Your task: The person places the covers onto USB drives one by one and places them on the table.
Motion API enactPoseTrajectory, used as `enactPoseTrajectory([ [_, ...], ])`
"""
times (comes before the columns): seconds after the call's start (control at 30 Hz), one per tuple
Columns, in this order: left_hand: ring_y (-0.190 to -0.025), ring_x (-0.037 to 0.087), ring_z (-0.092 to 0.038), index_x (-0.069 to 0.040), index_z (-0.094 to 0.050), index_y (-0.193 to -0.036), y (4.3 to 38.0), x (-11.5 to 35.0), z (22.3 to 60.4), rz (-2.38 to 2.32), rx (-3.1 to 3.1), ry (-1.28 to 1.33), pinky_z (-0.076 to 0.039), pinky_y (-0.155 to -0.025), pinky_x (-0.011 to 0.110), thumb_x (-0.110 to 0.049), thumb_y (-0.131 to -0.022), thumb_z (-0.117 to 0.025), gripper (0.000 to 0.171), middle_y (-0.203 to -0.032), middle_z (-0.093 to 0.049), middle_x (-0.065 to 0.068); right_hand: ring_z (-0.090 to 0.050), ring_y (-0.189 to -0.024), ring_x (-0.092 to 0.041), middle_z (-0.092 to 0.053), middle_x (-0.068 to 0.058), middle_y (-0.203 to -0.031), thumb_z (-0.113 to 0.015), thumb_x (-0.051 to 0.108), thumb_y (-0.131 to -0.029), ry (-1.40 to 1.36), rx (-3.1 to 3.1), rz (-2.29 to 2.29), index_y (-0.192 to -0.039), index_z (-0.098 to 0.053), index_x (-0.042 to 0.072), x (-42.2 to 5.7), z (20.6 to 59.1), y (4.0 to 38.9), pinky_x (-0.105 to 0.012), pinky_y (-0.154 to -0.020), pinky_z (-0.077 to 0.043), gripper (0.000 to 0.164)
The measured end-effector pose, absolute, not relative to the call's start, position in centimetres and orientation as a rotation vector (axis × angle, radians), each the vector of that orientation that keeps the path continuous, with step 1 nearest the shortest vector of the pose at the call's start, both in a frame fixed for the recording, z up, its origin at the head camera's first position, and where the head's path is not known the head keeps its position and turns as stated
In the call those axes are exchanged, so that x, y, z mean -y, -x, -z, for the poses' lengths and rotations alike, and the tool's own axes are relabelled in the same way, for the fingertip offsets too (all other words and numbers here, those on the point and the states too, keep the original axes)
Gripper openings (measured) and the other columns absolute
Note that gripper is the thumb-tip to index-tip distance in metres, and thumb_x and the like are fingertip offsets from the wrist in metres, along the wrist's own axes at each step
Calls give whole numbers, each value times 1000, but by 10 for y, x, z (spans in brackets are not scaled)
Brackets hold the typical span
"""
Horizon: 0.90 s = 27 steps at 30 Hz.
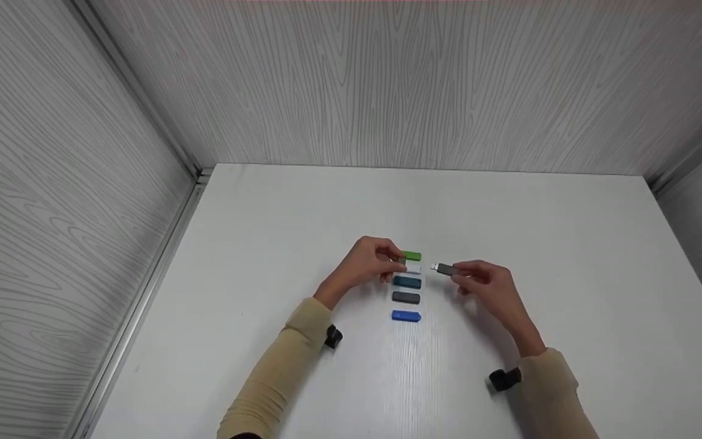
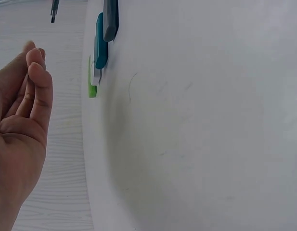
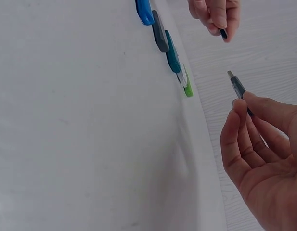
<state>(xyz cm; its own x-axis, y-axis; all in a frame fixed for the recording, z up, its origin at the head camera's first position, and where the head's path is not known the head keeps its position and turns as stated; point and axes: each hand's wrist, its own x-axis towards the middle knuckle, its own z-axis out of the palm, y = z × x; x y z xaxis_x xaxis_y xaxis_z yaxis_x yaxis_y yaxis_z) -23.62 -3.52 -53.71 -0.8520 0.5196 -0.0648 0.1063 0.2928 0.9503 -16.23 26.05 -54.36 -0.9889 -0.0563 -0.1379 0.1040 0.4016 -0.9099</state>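
Note:
My right hand (image 1: 491, 285) pinches a dark grey USB stick (image 1: 446, 269) between thumb and fingers, with its bare metal plug pointing left. Facing it, my left hand (image 1: 364, 261) pinches a small dark cap (image 3: 224, 33), mostly covered by the fingertips. Cap and stick are apart, both held above the table. Below the hands, USB sticks lie in a column: green (image 1: 412, 256), white (image 1: 414, 269), teal (image 1: 407, 282), grey (image 1: 406, 297) and blue (image 1: 406, 316). The left hand partly hides the green and white ones in the head view.
The white table (image 1: 290, 207) carries the column near its middle. A wood-grained panel (image 1: 375, 79) rises behind it, and another panel (image 1: 52, 244) stands along the left side. Black wrist straps show at both cuffs.

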Motion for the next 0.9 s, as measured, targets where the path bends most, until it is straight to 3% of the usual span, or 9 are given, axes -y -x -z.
enactPoseTrajectory([
  [0.23,-60,9,-61,3,-75,-117,232,32,541,-1632,-2150,-613,-52,-61,27,-15,-91,-84,33,-93,-76,6,-74,-87,-22,-77,-10,-112,-78,29,-98,-35,-2484,1651,-128,-74,10,-257,545,163,-25,-82,-60,36],
  [0.5,-61,10,-62,4,-75,-117,227,26,545,-1651,-2092,-635,-55,-63,28,-17,-92,-84,34,-92,-75,4,-74,-87,-17,-78,-9,-114,-78,31,-97,7,-2453,1660,-129,-74,11,-251,544,162,-22,-83,-59,38],
  [0.9,-65,11,-67,-8,-79,-111,223,21,548,-1651,-2085,-640,-60,-67,33,-16,-92,-84,22,-93,-78,5,-74,-86,-19,-78,-10,-111,-79,32,-96,52,-2408,1694,-126,-75,12,-247,544,159,-28,-85,-59,37],
])
